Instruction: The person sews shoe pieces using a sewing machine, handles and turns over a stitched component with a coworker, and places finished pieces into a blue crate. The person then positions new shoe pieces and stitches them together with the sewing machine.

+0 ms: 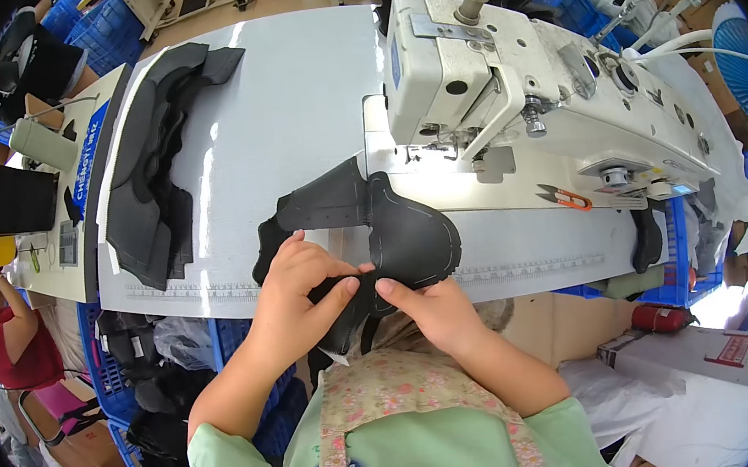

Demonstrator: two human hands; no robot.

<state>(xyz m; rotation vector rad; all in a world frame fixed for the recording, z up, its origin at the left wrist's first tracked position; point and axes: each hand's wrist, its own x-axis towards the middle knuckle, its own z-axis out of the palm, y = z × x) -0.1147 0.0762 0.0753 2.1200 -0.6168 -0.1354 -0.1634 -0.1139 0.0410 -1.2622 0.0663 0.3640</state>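
A black panel (415, 234) with pale stitch marks along its rounded edge lies at the front of the sewing table. It joins further black pieces (324, 198) that spread to the left and down over the table's front edge. My right hand (438, 311) grips the panel's lower edge, thumb on top and fingers hidden underneath. My left hand (301, 283) is closed at the neighbouring edge, its thumb and forefinger close together near the seam. Just beyond the panel stands a white industrial sewing machine (458, 76), its needle area apart from both hands.
A stack of black cut pieces (142, 177) lies on the table's left. Orange-handled thread snips (565, 197) rest on the machine bed. A printed ruler (535, 267) runs along the front edge. Blue crates (100, 375) stand below left; a blue fan (747, 66) is at right. Another person sits far left.
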